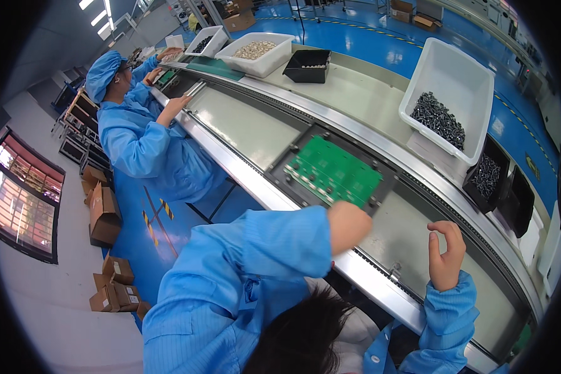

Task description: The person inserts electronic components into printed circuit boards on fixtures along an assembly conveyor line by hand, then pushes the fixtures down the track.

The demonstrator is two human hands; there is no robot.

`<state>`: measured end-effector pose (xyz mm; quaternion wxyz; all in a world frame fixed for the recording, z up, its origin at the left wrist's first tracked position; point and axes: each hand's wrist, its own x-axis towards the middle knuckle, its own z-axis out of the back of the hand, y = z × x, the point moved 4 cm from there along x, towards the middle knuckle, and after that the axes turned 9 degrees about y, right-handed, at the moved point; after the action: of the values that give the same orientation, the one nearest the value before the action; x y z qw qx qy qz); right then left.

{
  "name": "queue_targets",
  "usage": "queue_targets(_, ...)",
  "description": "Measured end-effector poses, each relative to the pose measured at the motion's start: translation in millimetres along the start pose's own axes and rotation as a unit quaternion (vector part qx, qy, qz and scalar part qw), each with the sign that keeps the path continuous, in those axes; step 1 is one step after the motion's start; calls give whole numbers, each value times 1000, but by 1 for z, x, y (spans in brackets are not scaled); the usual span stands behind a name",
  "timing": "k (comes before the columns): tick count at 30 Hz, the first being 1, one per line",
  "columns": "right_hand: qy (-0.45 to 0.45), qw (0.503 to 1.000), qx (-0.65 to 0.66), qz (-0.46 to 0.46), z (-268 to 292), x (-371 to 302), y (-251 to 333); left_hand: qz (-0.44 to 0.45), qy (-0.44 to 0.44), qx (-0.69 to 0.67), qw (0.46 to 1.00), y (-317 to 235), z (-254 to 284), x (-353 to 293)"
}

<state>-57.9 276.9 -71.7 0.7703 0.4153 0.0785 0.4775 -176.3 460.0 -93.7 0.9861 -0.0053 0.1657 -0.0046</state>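
A green circuit board (333, 169) lies in a dark square carrier (385, 187) on the conveyor line in front of me. Small parts sit along the board's near side. My left hand (349, 225) is at the near right corner of the board; it is slightly blurred and its fingers are turned away from view, so any grip is hidden. Farther right, my right hand (445, 255) is raised over the conveyor, apart from the board. Its fingers are bent, with a gap between thumb and forefinger and nothing seen between them.
Beyond the rail, a white bin (449, 93) holds dark small parts, beside black trays (485, 177). A black tray (307, 67) and a white bin (255, 53) of pale parts stand farther left. A co-worker in blue (146, 134) works up the line on the left. Cardboard boxes (105, 215) line the floor.
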Motion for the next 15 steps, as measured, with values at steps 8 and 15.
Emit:
queue_targets(8, -84, 992, -33, 86, 9, -1, 8, -167, -14, -37, 985, -129, 9, 59)
queue_targets(15, -207, 977, 26, 47, 25, -10, -3, -132, -55, -439, 887, -70, 53, 72)
